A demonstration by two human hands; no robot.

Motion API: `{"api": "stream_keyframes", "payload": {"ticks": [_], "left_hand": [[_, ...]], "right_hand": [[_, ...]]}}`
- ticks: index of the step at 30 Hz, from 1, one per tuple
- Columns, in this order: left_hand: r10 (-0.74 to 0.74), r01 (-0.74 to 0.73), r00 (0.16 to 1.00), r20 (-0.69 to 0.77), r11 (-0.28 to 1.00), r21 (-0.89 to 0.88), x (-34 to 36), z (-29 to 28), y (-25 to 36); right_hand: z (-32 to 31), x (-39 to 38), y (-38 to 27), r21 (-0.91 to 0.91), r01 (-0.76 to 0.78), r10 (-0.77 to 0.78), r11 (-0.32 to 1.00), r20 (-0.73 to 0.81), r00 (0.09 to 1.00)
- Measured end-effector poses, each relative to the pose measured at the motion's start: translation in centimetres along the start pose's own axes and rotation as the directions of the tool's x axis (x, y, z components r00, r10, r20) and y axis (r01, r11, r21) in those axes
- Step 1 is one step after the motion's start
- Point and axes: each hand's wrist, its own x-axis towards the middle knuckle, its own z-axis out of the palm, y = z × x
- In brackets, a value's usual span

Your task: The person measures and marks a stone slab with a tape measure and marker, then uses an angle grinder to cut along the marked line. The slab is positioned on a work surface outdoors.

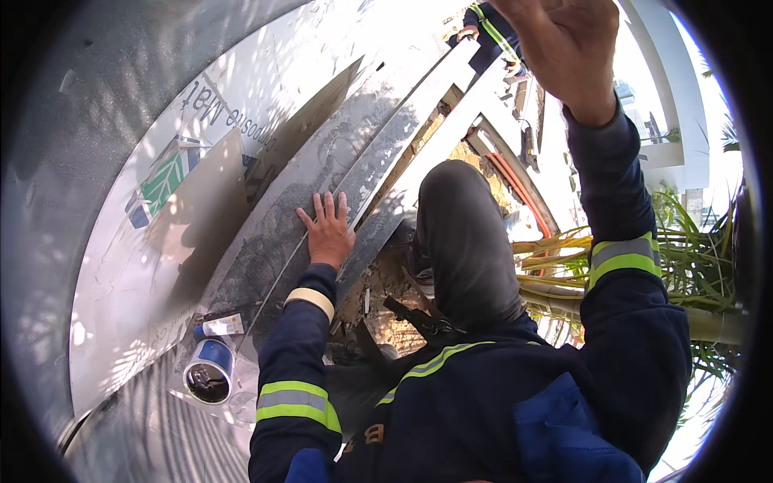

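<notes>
My left hand (328, 233) lies flat on a long grey board (282, 217), its fingers spread and nothing in them. A cream ring like a roll of masking tape (310, 300) circles my left wrist over the dark sleeve. My right hand (568, 56) is raised at the top edge of the picture, away from the board. The frame cuts off its fingertips, so whether it holds anything is hidden. Pale strips (419, 105) run along the board's right side, with a narrow gap between them.
At the board's near end stand a blue tin (211, 370) with dark residue inside and a white bottle (221, 325) with a blue cap. A printed white panel (161, 217) leans left. Another person (493, 36) works at the far end. Orange pipes (519, 191) and leafy plants (684, 274) lie right.
</notes>
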Motion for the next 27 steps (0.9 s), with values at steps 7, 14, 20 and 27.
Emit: {"api": "stream_keyframes", "payload": {"ticks": [7,14,20,27], "left_hand": [[-0.016,0.016,1.0,0.003,1.0,0.021,1.0,0.3,-1.5],[-0.054,0.048,0.994,0.096,0.997,0.066,2.1,-0.1,-0.6],[-0.081,0.061,0.982,0.169,0.99,0.124,2.7,-0.5,0.3],[-0.127,0.054,0.931,0.343,0.975,0.215,4.6,-4.0,1.8]], "right_hand": [[15.0,-5.9,5.9,0.081,0.114,-0.13,0.99,0.229,0.965],[13.1,-23.5,19.6,0.023,-0.564,0.558,0.826,0.114,0.822],[11.4,-33.5,26.0,0.199,-0.751,0.739,0.629,0.145,0.658],[9.2,-38.7,32.9,0.337,-0.715,0.769,0.613,-0.045,0.638]]}}
